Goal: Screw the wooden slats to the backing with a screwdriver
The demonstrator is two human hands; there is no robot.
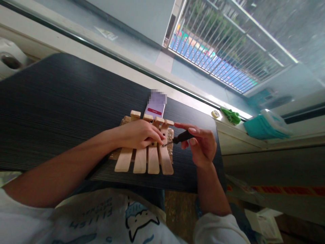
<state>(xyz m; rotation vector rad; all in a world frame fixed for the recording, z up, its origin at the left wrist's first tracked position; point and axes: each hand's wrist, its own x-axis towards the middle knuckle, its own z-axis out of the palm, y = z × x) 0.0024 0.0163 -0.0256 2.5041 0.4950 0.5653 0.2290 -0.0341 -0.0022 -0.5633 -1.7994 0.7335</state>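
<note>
Slat assembly: four pale, unfinished wooden slats [146, 161], flat and straight-edged, side by side on a dark, finely ribbed table [56, 112], just short of its near edge.
Slat axis: long axis runs from the person towards the window; square block ends stand up at the far side.
Left hand: the left hand [142, 135] lies palm-down across the slats' middle, fingers stretched and flat on the wood, gripping nothing.
Right hand: the right hand [201, 145] pinches a screwdriver [181, 137] between thumb and fingertips.
Screwdriver: short, black handle, thin metal shaft; long axis nearly level, tip pointing left at the rightmost slat, just beside the left fingertips.
Tip contact: too small and blurred to tell whether it sits in a hole or screw.
Hidden: slat centres are covered by the left hand; something crinkly, possibly clear wrapping, shows under the right edge.
Behind: a phone [155, 108] stands beyond the slats, upper screen blurred.
Sill: a green cloth [231, 116] lies to the right.
</note>
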